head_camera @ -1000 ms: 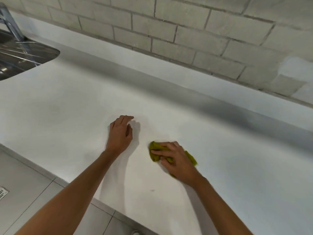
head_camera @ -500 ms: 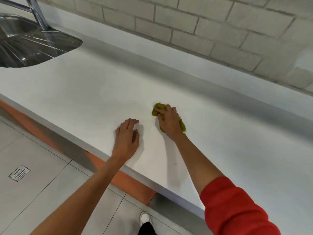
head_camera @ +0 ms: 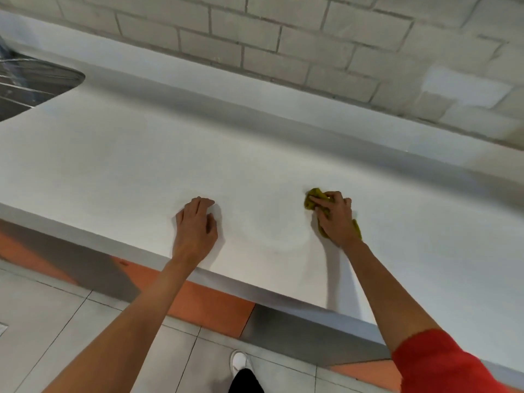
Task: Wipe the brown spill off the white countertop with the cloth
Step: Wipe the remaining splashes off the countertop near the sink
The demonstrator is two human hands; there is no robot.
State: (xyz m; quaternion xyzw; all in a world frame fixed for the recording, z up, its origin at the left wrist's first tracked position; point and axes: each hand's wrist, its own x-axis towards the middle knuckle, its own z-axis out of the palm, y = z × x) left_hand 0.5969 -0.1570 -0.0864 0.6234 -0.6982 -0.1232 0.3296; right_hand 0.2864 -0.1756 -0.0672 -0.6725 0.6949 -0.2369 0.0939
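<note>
My right hand (head_camera: 336, 218) presses a crumpled olive-green cloth (head_camera: 314, 198) flat onto the white countertop (head_camera: 127, 154), fingers closed over it; part of the cloth shows behind my wrist. My left hand (head_camera: 195, 228) rests palm down on the counter to the left of the cloth, near the front edge, holding nothing. I make out no brown spill on the surface; only faint curved wipe marks lie between my hands.
A steel sink (head_camera: 31, 83) is set into the counter at the far left. A grey brick wall (head_camera: 283, 46) rises behind a low white upstand. Below the counter's front edge are grey floor tiles (head_camera: 56, 321), an orange strip and my white shoe (head_camera: 239, 361).
My right hand has slid the cloth to the right, away from my left hand. My left hand stays planted on the counter. The view has shifted as my head moved.
</note>
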